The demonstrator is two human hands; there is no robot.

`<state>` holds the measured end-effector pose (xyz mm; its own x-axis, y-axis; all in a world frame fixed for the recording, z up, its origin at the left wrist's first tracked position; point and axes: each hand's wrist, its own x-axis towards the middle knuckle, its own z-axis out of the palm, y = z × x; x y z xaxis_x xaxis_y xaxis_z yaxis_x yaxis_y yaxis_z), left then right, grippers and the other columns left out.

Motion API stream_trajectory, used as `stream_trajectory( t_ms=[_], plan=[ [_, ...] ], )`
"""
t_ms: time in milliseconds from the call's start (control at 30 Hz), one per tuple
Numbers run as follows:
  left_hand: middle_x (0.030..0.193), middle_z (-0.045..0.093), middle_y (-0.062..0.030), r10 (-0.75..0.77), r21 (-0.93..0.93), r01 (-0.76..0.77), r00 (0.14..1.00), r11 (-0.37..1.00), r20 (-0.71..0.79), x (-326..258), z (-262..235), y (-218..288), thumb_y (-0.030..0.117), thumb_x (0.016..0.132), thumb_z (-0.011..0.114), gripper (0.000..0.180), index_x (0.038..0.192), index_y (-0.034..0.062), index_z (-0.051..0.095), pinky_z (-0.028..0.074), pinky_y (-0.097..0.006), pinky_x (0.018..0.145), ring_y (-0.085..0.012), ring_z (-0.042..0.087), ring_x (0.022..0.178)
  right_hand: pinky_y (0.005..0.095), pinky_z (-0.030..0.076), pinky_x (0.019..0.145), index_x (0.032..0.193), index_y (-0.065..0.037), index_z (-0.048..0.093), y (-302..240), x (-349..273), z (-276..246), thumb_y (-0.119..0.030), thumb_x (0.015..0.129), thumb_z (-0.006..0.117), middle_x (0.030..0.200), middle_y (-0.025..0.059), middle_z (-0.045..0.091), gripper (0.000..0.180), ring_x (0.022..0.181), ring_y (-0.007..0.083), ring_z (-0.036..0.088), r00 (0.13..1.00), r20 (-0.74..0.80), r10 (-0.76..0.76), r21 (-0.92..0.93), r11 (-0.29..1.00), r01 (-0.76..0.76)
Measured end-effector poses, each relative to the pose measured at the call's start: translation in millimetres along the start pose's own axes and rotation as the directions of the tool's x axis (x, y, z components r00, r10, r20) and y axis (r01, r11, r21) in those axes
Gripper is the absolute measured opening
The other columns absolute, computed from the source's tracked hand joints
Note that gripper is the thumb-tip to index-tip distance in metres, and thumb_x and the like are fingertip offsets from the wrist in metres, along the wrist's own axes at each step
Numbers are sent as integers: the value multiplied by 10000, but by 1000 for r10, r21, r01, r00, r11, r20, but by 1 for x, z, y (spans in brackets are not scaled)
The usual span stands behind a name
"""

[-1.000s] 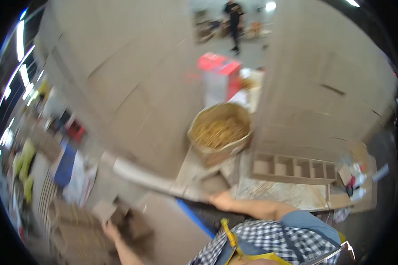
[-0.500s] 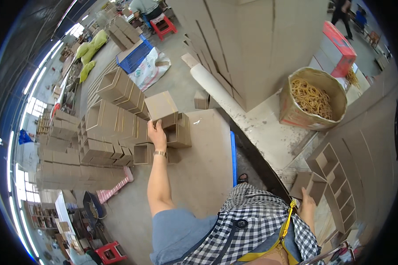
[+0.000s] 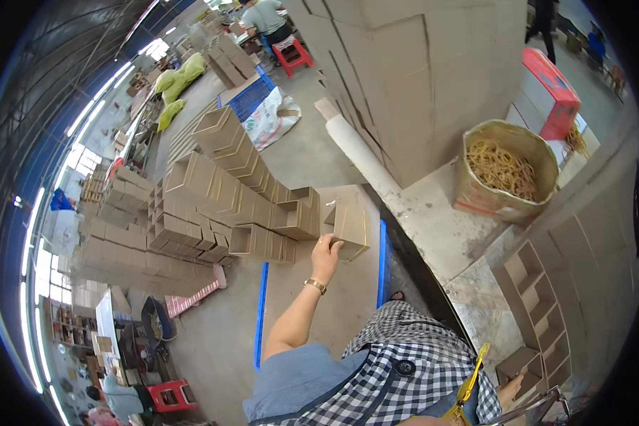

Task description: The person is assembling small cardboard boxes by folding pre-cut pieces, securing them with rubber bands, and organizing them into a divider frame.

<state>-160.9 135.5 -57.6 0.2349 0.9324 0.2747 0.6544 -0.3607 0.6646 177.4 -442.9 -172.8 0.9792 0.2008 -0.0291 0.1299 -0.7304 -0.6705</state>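
Cardboard box [image 3: 349, 226] sits near the surface [image 3: 334, 312] edge, left hand [image 3: 326, 254] grip closed on its corner, so a nudge could tip it off.

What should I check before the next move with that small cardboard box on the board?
1. Left hand on the small cardboard box: ok, fingers touch its near lower edge.
2. Grip closed around the box: cannot tell, only contact shows.
3. Box resting flat on the cardboard board: ok.
4. Gap to the neighbouring open box: ok, they stand apart.
5. Right hand free: cannot tell, it sits low at the picture's edge beside the divider tray.
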Motion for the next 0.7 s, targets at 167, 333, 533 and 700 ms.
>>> stream_trajectory(
  t_ms=[167, 333, 533, 700],
  plan=[
    [920, 604, -106, -77, -8, 80, 982, 997, 175, -38, 4, 48, 74, 842, 589, 128, 944, 0, 610, 444, -335, 796, -216, 570, 877, 410, 429, 872, 1070, 19, 573, -21, 0, -21, -86, 876, 462, 1016, 209, 604, 247, 978, 325, 563, 981, -39, -189, -456, 877, 151],
    [781, 556, -57, 10, -173, 47, 949, 984, 314, -64, 41, 49, 22, 841, 575, 126, 957, -27, 579, 443, -276, 670, -144, 512, 714, 438, 400, 737, 1148, -38, 514, -43, 9, -48, 41, 645, 607, 888, 166, 566, 517, 820, 367, 508, 985, 15, -171, -556, 817, 151],
    [745, 525, -40, 137, -276, -1, 869, 961, 476, -77, 62, 109, 13, 831, 586, 132, 954, -32, 574, 417, -272, 626, -120, 461, 671, 431, 395, 735, 1182, -41, 514, -27, 0, -68, 22, 697, 609, 859, 149, 565, 498, 794, 351, 502, 988, -71, -138, -464, 881, 90],
    [777, 545, -72, 360, -393, -169, 796, 904, 486, -84, 68, 145, -2, 804, 620, 166, 959, -46, 578, 424, -269, 624, -150, 500, 668, 428, 399, 745, 1179, -33, 524, -34, 3, -75, 34, 707, 588, 848, 160, 560, 481, 792, 357, 498, 994, -38, -100, -430, 900, 73]
  ],
)
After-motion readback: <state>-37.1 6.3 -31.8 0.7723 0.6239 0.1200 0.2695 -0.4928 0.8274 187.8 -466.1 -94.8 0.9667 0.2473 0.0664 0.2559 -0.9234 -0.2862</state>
